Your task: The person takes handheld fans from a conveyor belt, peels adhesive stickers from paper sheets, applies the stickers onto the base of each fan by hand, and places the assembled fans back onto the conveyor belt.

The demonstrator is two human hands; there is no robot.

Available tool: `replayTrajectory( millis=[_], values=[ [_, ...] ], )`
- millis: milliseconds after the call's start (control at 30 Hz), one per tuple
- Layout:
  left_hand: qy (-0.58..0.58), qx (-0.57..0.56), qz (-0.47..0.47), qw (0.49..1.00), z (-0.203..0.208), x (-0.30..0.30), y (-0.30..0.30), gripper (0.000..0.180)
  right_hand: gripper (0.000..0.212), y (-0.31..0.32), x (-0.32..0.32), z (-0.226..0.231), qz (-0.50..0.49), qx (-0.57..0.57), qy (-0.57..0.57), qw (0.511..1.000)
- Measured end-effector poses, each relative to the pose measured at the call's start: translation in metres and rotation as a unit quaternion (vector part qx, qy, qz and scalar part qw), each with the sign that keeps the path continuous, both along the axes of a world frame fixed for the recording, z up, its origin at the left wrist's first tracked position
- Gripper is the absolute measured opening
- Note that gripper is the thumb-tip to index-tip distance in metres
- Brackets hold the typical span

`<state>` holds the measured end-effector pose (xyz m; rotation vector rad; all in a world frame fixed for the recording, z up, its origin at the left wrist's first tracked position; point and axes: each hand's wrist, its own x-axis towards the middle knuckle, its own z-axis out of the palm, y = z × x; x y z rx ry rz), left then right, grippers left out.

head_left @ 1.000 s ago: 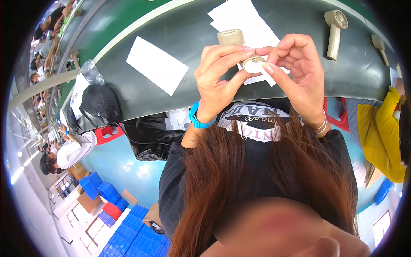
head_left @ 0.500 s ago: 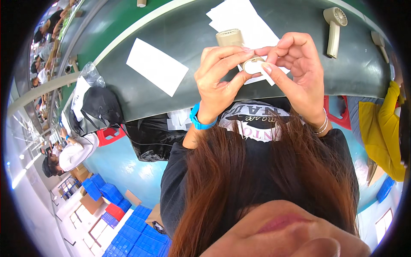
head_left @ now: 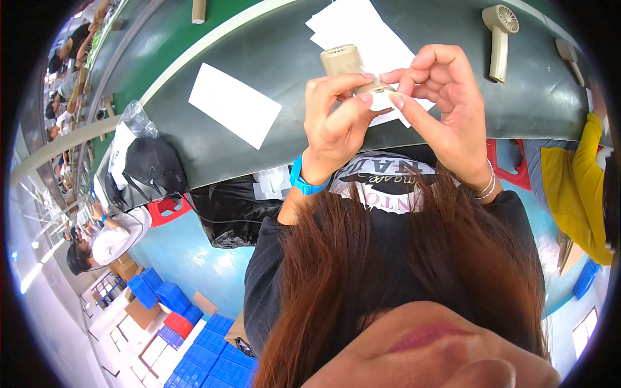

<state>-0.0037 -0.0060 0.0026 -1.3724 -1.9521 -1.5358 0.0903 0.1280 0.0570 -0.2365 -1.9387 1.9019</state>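
Above the dark work surface, my left hand [head_left: 333, 119] is closed around the handle of a beige handheld fan [head_left: 343, 59]. Its slotted head points away from me, and the round handle end, with a white face, is turned toward me. My right hand [head_left: 449, 97] is at that handle end, thumb and forefinger pinched at its rim; what lies between those fingertips is too small to make out. Behind the hands lies a stack of white sheets [head_left: 362, 32]. A single white sheet [head_left: 235, 105] rests to the left.
Another beige handheld fan [head_left: 500, 45] lies at the right, with a further one [head_left: 569, 59] beyond it. A beige cylindrical piece [head_left: 198, 11] is on the green strip at the far left. A black bag [head_left: 152, 165] sits by the left edge. Someone in a yellow sleeve [head_left: 569, 187] is at the right.
The left fingers have shifted on the handle, and its round end has tilted so less of its white face shows. More of the beige piece on the green strip has come into view.
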Motion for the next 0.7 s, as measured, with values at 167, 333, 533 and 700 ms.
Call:
replayTrajectory(
  millis=[167,333,533,700],
  values=[
    [0.061,-0.029,-0.011,0.998,-0.005,-0.002,0.000,0.023,0.036,0.000,0.000,0.000,-0.004,0.009,-0.004,1.000],
    [0.072,-0.009,-0.020,0.997,-0.007,-0.003,0.008,0.023,0.036,0.007,0.000,0.002,-0.003,0.018,-0.031,0.999],
    [0.082,-0.015,0.008,0.996,-0.009,-0.007,-0.001,0.023,0.037,0.012,-0.011,0.004,-0.040,0.219,-0.015,0.975],
    [0.042,0.024,0.019,0.999,-0.001,-0.015,0.002,0.028,0.025,0.079,0.021,0.053,-0.241,0.407,0.292,0.831]
  ],
)
